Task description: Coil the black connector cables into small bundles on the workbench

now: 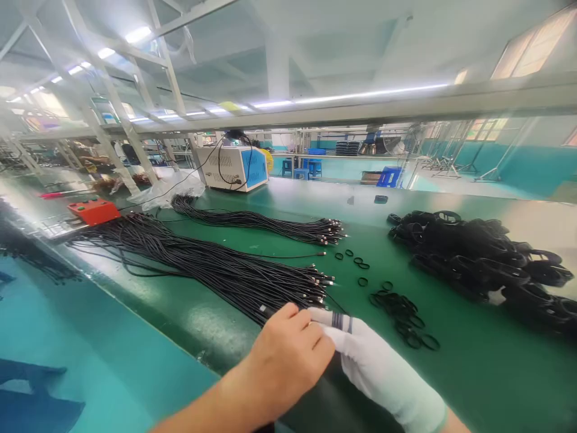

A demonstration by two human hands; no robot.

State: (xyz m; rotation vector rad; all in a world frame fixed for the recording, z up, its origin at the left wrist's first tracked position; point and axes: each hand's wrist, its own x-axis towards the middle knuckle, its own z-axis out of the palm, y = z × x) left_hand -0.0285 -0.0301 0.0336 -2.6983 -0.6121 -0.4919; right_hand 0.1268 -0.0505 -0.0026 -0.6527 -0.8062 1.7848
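Bare and closed, my left hand (291, 355) grips a black cable whose metal-tipped plug (265, 309) sticks out past the fingers. My right hand (378, 367) wears a white glove and meets the left one fingertip to fingertip, pinched on the cable as well; the cable is mostly hidden there. Several dark bands (338, 321) circle a gloved finger. Just beyond the hands lies a large bundle of black cables (216, 261), plug ends toward the right. Small black rings (401, 313) lie in a loose pile right of the glove, with several scattered farther back.
A second cable bundle (252, 221) lies behind the first. Coiled black cables (478, 252) are heaped at the right. A white and blue machine (234, 168) stands at the back beside a clear plastic bag (171, 187). On the left is a red box (94, 210) with buttons.
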